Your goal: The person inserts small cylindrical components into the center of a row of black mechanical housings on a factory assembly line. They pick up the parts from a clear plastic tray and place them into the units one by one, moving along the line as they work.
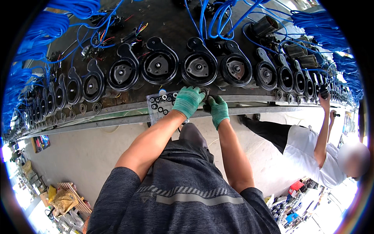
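My left hand point(188, 102), in a green knit glove, is closed at the bench edge with its fingertips on a small greyish metal part point(205, 92). My right hand point(218, 110), gloved alike, pinches the same part from the other side; the fingers cover much of it. Just beyond my hands lies a black round housing point(198, 68) with an arm-like lug and a grey plate inside. Beside my left hand, a clear tray point(149, 110) holds several black rings point(160, 109) and small round pieces.
More black housings point(159, 65) stand in a row along the dark bench point(163, 27). Small ringed metal parts point(278, 94) lie along its edge. Blue cable coils point(226, 17) and metal cylinders point(265, 25) are behind. To the right, a person in a white shirt point(302, 150) reaches toward the bench.
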The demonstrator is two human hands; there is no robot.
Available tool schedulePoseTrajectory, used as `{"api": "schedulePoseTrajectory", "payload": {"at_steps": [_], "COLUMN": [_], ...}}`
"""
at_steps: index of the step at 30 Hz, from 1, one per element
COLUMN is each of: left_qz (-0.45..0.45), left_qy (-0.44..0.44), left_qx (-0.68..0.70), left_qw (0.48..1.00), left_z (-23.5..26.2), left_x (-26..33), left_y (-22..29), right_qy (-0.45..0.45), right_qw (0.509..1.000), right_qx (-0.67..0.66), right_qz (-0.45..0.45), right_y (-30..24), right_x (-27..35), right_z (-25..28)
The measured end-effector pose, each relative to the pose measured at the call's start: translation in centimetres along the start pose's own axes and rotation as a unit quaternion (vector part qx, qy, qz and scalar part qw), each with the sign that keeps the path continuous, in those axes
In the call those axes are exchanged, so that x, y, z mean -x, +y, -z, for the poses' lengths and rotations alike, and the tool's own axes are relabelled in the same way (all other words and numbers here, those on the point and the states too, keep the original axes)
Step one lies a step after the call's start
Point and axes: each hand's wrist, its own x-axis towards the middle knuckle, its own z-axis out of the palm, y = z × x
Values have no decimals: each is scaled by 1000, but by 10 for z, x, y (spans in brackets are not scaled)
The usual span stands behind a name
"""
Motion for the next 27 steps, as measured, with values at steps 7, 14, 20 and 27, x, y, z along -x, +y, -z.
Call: {"api": "schedulePoseTrajectory", "payload": {"at_steps": [7, 14, 20, 27], "left_qz": [29, 38, 2, 7], "left_qy": [-39, -38, -38, -143], "left_qx": [34, 20, 13, -14], "left_qw": [998, 998, 999, 990], "left_z": [1, -1, -8, -1], "left_x": [-6, -1, 5, -7], "left_y": [4, -4, -10, 0], "right_qy": [-10, 13, 36, 25], "right_qw": [994, 981, 972, 957], "right_qx": [101, 191, 231, 287], "right_qz": [35, 16, -16, -38], "right_y": [4, -6, -26, -24], "right_x": [-18, -30, -21, -41], "right_z": [4, -4, -15, -4]}}
